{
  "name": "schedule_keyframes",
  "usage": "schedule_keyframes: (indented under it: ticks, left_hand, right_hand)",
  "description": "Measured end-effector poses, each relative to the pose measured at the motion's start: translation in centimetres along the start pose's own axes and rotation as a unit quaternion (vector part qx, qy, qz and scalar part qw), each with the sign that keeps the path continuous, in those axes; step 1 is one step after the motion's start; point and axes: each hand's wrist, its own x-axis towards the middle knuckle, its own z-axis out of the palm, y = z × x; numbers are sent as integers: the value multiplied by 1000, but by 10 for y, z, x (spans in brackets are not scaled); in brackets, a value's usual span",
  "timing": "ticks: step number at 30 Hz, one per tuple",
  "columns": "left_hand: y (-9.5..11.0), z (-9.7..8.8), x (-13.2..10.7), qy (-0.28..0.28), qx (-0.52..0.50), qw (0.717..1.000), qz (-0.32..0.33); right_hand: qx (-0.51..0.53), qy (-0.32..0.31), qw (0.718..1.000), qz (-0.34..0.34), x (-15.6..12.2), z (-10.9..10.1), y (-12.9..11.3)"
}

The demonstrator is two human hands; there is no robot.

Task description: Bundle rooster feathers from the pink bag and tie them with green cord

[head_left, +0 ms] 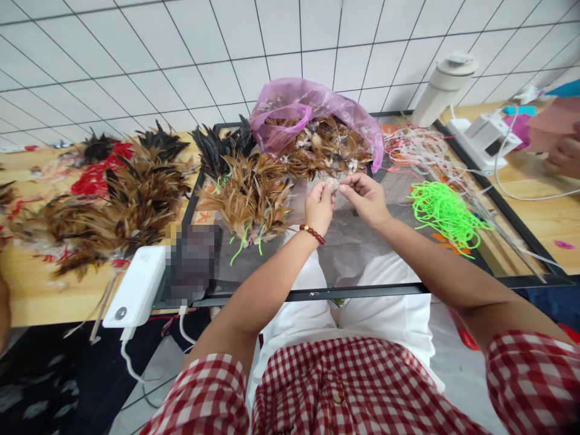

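Over the dark see-through tray, my left hand (319, 206) pinches a small pale, fluffy tuft (333, 183) between thumb and fingers. My right hand (365, 197) meets it from the right, thumb and forefinger closed at the tuft's edge; whatever they grip is too small to make out. Just behind both hands, a pink plastic bag (312, 96) lies open with loose brown feathers (326, 145) spilling out. Left of my left hand are bunched brown feathers (251, 199) with bright green ties, beside black feathers (222, 148). To the right lies a heap of neon green cord (446, 214).
White cords (421, 151) and a white bottle (444, 87) stand toward the back right, near a white power strip (480, 145). More feather bunches (136, 205) with red cord lie left. A power bank (136, 284) and phone (193, 260) sit front left. Another person's hand (564, 154) shows far right.
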Motion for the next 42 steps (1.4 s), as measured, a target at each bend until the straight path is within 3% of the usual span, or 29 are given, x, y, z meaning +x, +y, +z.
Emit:
schedule_keyframes:
  ticks: [12,19,25,32,38,42]
  left_hand:
    - [0,-5,0,-98,55,994,-10]
    - [6,-9,4,-165,32,985,-46]
    - [9,-12,2,-219,56,973,-54]
    - [9,-7,-1,-165,29,984,-53]
    - [11,-9,2,-128,-36,989,-64]
    - [11,-9,2,-124,-40,989,-74]
  right_hand:
    - [31,9,999,22,5,-4,4]
    - [90,-85,991,51,10,-12,5]
    - [149,-116,980,60,11,-14,5]
    - [87,-58,994,31,8,-14,10]
    - [-89,-129,983,-100,6,-18,10]
    - [-97,-131,982,-96,6,-18,12]
